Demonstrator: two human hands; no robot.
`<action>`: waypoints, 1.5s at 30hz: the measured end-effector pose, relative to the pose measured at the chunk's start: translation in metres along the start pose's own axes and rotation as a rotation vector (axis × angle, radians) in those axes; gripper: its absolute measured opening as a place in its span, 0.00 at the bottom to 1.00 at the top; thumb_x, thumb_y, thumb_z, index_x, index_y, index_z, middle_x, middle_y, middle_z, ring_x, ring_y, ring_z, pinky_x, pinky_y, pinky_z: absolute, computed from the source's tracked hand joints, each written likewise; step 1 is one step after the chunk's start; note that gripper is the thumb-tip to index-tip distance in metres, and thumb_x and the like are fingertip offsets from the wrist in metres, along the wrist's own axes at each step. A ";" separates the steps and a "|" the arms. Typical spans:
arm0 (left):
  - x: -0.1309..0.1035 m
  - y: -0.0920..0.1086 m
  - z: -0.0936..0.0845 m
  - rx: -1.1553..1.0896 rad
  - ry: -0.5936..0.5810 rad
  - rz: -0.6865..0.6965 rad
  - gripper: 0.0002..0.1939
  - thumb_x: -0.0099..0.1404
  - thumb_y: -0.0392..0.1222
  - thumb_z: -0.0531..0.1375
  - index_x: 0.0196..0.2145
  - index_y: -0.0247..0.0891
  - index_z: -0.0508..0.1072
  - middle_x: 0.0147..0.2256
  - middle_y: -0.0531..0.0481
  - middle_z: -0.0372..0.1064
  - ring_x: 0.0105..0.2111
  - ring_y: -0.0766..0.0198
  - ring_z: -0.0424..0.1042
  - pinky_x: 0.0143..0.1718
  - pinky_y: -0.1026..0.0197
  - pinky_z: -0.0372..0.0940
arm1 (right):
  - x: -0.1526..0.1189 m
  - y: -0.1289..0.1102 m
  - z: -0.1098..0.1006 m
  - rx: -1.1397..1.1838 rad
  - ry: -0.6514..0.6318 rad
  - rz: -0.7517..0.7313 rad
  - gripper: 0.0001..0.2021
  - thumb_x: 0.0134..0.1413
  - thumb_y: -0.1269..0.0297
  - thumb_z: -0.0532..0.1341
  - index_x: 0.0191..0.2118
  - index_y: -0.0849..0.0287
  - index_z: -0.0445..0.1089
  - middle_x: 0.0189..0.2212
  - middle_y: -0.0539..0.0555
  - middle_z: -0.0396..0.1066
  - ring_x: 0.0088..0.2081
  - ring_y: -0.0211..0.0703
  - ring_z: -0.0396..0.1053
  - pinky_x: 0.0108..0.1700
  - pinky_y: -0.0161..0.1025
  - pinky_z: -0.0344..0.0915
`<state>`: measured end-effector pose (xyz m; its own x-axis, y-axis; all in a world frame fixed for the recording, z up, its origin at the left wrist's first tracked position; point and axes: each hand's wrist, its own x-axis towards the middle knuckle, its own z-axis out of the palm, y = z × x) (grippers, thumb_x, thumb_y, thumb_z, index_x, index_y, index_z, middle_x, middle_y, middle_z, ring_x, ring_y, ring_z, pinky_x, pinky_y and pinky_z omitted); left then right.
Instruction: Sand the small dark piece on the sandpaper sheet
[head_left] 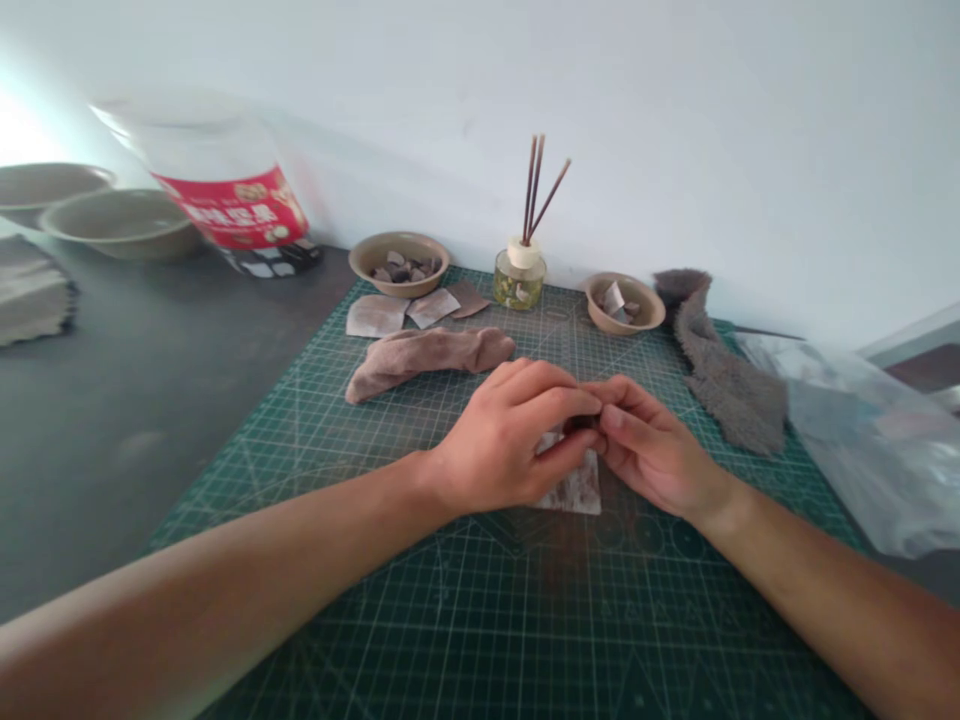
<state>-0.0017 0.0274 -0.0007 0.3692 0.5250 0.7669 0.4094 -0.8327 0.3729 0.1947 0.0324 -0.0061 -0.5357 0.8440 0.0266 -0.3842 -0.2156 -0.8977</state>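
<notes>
My left hand (517,430) and my right hand (649,445) meet above the green cutting mat (360,600). Both are closed, their fingertips pinching a small dark piece (581,424) between them. Most of that piece is hidden by the fingers, so its kind does not show. Beneath the hands lies a whitish, brown-smudged sheet (574,485), partly covered by my left hand. Beyond my left hand rests a rolled brownish-pink cloth (431,358). Several squares of worn sandpaper-like sheet (377,315) lie flat behind the cloth.
At the back stand a bowl of dark chips (400,240), a reed diffuser (520,277) and a smaller bowl (625,303) with pieces inside. A grey fuzzy cloth (731,385) and a clear plastic bag (885,440) lie right. A large jar (232,205) and empty bowls (124,225) are left.
</notes>
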 end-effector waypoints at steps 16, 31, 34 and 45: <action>0.000 -0.001 -0.004 0.029 0.003 0.015 0.15 0.67 0.47 0.65 0.48 0.39 0.72 0.45 0.46 0.76 0.45 0.59 0.75 0.46 0.56 0.68 | -0.005 0.002 -0.005 0.083 -0.078 0.019 0.04 0.59 0.63 0.69 0.37 0.54 0.74 0.34 0.47 0.75 0.35 0.34 0.73 0.41 0.33 0.71; -0.001 -0.003 0.001 0.123 -0.037 0.052 0.11 0.66 0.45 0.65 0.45 0.40 0.74 0.41 0.50 0.78 0.41 0.62 0.76 0.44 0.57 0.67 | -0.016 -0.007 0.006 -0.514 0.075 -0.158 0.08 0.66 0.57 0.60 0.39 0.53 0.73 0.34 0.50 0.69 0.40 0.43 0.67 0.44 0.39 0.64; 0.000 -0.003 0.003 0.136 -0.037 0.077 0.10 0.67 0.44 0.65 0.43 0.40 0.74 0.40 0.50 0.78 0.39 0.62 0.76 0.43 0.57 0.66 | -0.016 -0.009 0.009 -0.645 0.121 -0.164 0.11 0.67 0.56 0.59 0.34 0.54 0.71 0.30 0.49 0.67 0.39 0.43 0.67 0.41 0.39 0.64; -0.002 -0.001 0.002 0.154 -0.004 0.060 0.06 0.66 0.44 0.65 0.39 0.41 0.75 0.37 0.52 0.78 0.38 0.63 0.76 0.42 0.58 0.66 | -0.016 -0.010 0.008 -0.649 0.059 -0.155 0.07 0.67 0.58 0.59 0.42 0.53 0.72 0.35 0.51 0.70 0.41 0.44 0.67 0.41 0.39 0.66</action>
<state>-0.0010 0.0279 -0.0038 0.4003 0.4757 0.7833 0.5097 -0.8259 0.2412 0.2013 0.0167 0.0055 -0.4615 0.8709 0.1689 0.0872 0.2340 -0.9683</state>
